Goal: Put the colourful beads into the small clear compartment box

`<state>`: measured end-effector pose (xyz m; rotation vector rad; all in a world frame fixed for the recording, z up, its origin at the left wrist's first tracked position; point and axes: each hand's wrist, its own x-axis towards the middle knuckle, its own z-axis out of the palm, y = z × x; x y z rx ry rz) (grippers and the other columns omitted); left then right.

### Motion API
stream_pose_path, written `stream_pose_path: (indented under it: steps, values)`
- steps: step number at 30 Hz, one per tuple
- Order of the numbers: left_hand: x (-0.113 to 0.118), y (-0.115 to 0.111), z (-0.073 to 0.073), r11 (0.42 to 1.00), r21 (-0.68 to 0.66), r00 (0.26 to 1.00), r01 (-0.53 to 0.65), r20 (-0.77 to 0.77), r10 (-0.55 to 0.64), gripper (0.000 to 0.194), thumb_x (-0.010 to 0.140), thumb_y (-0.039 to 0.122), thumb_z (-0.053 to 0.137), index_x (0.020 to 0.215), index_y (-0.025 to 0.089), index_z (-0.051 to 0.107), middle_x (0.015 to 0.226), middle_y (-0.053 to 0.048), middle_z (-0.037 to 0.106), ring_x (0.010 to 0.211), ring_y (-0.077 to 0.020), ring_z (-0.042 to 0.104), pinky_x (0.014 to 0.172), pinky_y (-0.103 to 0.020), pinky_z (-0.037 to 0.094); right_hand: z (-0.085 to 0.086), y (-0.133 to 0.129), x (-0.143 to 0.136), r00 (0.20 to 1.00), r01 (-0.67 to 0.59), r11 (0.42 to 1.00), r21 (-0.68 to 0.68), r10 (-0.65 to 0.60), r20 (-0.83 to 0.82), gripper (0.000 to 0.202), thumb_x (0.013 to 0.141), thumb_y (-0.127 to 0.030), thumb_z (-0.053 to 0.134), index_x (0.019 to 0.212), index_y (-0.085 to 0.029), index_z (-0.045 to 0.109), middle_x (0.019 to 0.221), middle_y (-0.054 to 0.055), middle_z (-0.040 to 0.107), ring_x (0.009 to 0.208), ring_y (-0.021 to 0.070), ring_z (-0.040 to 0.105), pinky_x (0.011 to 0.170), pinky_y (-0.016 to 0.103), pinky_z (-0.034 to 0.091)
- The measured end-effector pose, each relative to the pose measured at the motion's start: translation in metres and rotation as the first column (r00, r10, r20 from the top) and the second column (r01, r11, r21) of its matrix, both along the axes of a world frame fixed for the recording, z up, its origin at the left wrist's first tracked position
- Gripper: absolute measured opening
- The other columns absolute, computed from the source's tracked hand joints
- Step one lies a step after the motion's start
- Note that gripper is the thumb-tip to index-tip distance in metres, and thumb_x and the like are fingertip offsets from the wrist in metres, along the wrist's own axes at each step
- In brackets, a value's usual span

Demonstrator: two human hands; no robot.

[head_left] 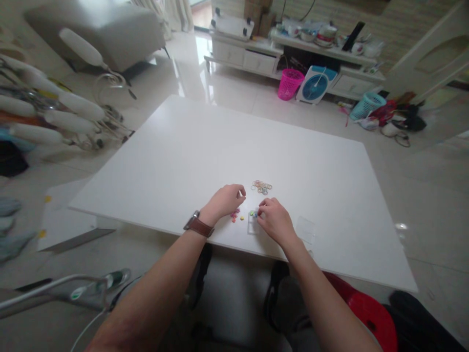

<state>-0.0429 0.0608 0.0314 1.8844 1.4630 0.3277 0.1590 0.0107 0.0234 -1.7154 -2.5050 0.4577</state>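
Observation:
A small clear box (253, 227) lies near the table's front edge, with green and blue pieces (252, 214) at its far end. My right hand (274, 219) is at the box's right side, fingers bent together beside the blue piece; whether something is between them is too small to tell. My left hand (229, 199) hovers above pink and red pieces (234, 215), its fingers curled towards the thumb, their contents unclear. One yellow piece (242, 218) lies between the pink ones and the box. Behind the hands sits a pile of thin rings (262, 186).
A clear lid-like square (306, 229) lies right of my right hand on the white table (234, 142). A red stool (370, 313) stands below the front edge at the right. Beyond the table are a pink basket (290, 84) and a blue fan (315, 85).

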Motion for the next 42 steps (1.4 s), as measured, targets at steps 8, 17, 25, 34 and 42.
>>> stream_pose_path:
  steps: [8, 17, 25, 34, 42]
  values:
    - [-0.002, -0.002, 0.002, 1.000, 0.003, 1.000, -0.003, 0.029, 0.003, 0.019, 0.088, 0.023, 0.058, 0.099, 0.018, 0.073, 0.088, -0.006, 0.076, 0.077, -0.0188, 0.068, 0.071, -0.029, 0.047, -0.006, 0.000, -0.016, 0.991, 0.009, 1.000, 0.023, -0.012, 0.136, 0.018, 0.086, -0.010, 0.061, 0.075, -0.019, 0.072, 0.097, 0.011, 0.064, 0.098, 0.0238, 0.054, 0.081, 0.034, 0.047]
    - [-0.004, -0.004, 0.007, 1.000, 0.007, 1.000, -0.005, 0.006, 0.005, 0.021, 0.087, 0.019, 0.056, 0.099, 0.018, 0.073, 0.090, -0.007, 0.076, 0.080, -0.0188, 0.068, 0.074, -0.028, 0.049, -0.005, -0.001, -0.019, 0.983, 0.027, 0.997, 0.066, -0.039, 0.181, 0.018, 0.090, -0.012, 0.057, 0.080, -0.019, 0.070, 0.096, 0.011, 0.065, 0.097, 0.0242, 0.054, 0.076, 0.034, 0.044]
    - [-0.018, -0.010, -0.006, 0.999, 0.025, 0.988, 0.045, -0.150, -0.040, 0.025, 0.084, 0.010, 0.056, 0.097, 0.015, 0.077, 0.096, -0.011, 0.075, 0.087, -0.0227, 0.068, 0.082, -0.033, 0.051, 0.012, -0.009, 0.005, 0.985, 0.162, 0.981, 0.106, -0.167, 0.040, 0.006, 0.086, -0.018, 0.061, 0.088, -0.021, 0.066, 0.095, 0.006, 0.065, 0.096, 0.0232, 0.056, 0.078, 0.033, 0.042]
    - [-0.019, -0.006, -0.028, 0.979, 0.025, 0.955, 0.204, -0.227, -0.193, 0.028, 0.078, 0.007, 0.065, 0.099, 0.018, 0.079, 0.100, -0.009, 0.073, 0.090, -0.0206, 0.066, 0.086, -0.030, 0.051, 0.020, -0.020, 0.009, 0.978, 0.199, 0.979, 0.048, -0.196, -0.069, 0.004, 0.087, -0.021, 0.063, 0.086, -0.021, 0.066, 0.095, 0.006, 0.065, 0.098, 0.0240, 0.057, 0.081, 0.034, 0.042]
    - [-0.005, -0.007, -0.035, 0.963, -0.056, 0.923, 0.262, -0.276, -0.267, 0.026, 0.070, 0.000, 0.067, 0.086, 0.018, 0.078, 0.093, -0.009, 0.072, 0.081, -0.0193, 0.066, 0.074, -0.027, 0.049, 0.017, -0.016, 0.015, 0.973, 0.183, 0.983, 0.011, -0.179, -0.149, 0.004, 0.087, -0.021, 0.063, 0.085, -0.021, 0.067, 0.095, 0.006, 0.066, 0.098, 0.0242, 0.058, 0.085, 0.035, 0.044]
